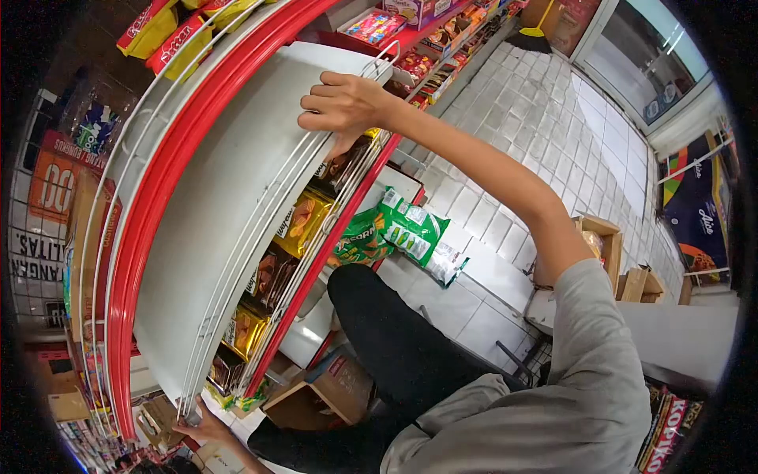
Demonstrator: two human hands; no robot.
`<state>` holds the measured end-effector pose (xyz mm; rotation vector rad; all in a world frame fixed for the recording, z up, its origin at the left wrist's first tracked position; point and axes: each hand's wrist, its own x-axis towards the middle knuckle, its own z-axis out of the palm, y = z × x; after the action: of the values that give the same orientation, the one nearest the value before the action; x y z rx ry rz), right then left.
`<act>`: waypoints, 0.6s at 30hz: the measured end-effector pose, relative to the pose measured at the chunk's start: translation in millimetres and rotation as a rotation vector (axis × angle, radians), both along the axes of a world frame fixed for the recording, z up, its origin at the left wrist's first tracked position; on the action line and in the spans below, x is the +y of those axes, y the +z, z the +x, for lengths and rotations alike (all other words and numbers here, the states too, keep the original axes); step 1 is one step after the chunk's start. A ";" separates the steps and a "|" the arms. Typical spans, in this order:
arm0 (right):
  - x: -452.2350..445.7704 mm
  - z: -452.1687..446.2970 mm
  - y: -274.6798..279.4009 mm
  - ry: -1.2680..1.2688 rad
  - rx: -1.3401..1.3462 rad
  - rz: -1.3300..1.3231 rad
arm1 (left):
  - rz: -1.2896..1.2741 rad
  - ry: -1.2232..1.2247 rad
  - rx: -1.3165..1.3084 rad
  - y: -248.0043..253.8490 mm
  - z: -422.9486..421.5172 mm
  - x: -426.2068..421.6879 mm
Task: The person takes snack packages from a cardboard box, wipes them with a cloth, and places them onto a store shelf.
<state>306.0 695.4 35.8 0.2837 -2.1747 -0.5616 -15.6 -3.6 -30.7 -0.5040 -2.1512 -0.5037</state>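
A white metal shelf (229, 166) with a bare top and a wire guard rail (260, 201) along its front slants across the view. At its upper end, my right hand (343, 104) is closed around the rail and shelf edge, fingers curled over the top. My left hand (204, 426) is at the lower-left corner, its fingers closed on the rail's end and partly hidden. Just below the shelf sits a row of gold and brown snack packs (300, 225), behind another wire rail with a red price strip (316, 261).
Green snack bags (410, 225) lie by my knee (351, 276). An open cardboard box (324, 395) stands below the rack. A curved red shelf edge (150, 213) borders the left, with yellow-red packs (178, 47) above. Wooden crates (596, 237) stand on the tiled floor (505, 110).
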 end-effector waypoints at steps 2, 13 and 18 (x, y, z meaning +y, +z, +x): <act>1.1 4.6 0.2 0.001 -0.005 -0.017 | 0.002 -0.055 -0.006 2.3 2.4 4.3; 61.0 18.5 22.2 -0.220 -0.294 -0.886 | 0.209 -0.265 -0.223 34.4 47.2 33.4; 103.2 19.0 29.1 -0.484 -0.420 -1.141 | 0.086 -0.212 -0.266 48.6 39.3 26.0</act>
<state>325.0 798.6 64.8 -0.8133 -2.5976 0.5934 23.7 22.4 17.9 -0.6509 -2.3280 -0.8167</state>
